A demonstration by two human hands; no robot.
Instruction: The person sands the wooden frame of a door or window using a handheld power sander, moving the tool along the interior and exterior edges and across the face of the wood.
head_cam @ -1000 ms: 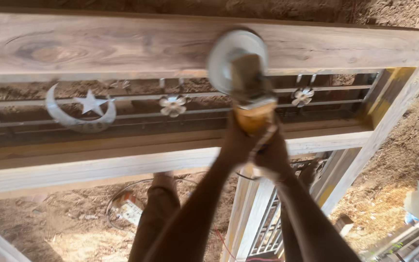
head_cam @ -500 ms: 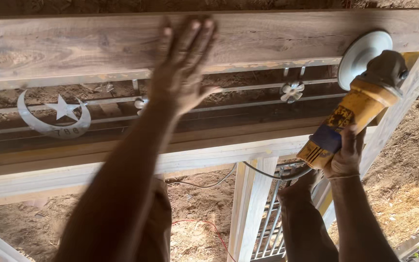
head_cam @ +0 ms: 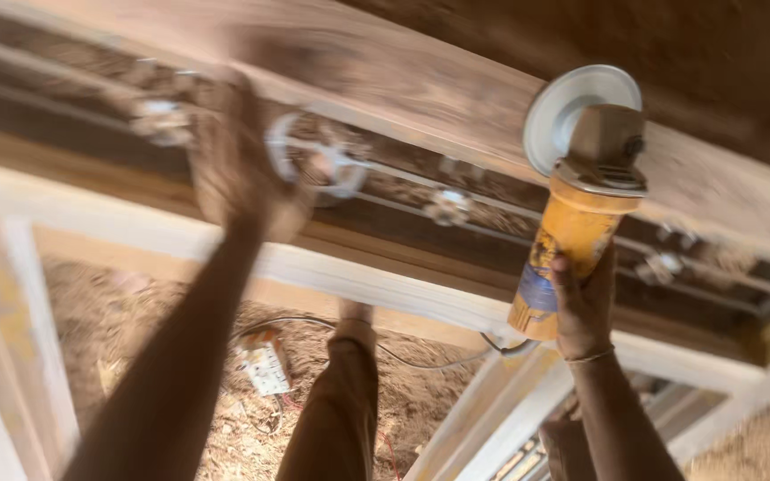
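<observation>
- Frame (head_cam: 438, 98) of timber, lying flat: gouged or burned if the disc dwells on its far edge.
- Grinder (head_cam: 572, 223), yellow, held firmly by right hand (head_cam: 585, 307): one-handed, prone to kickback.
- Left hand (head_cam: 238, 165), open and blurred on the rail: near the disc's sweep.
- Cable (head_cam: 421, 356): liable to snag.

A white power strip (head_cam: 263, 365) lies on sawdust-covered ground (head_cam: 126, 312) beneath metal flower ornaments (head_cam: 447, 207).

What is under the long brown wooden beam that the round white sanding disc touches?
Under the long brown wooden beam run thin metal bars with flower ornaments. Sawdust-covered ground lies lower. The blurred left hand covers part of the bars.
</observation>
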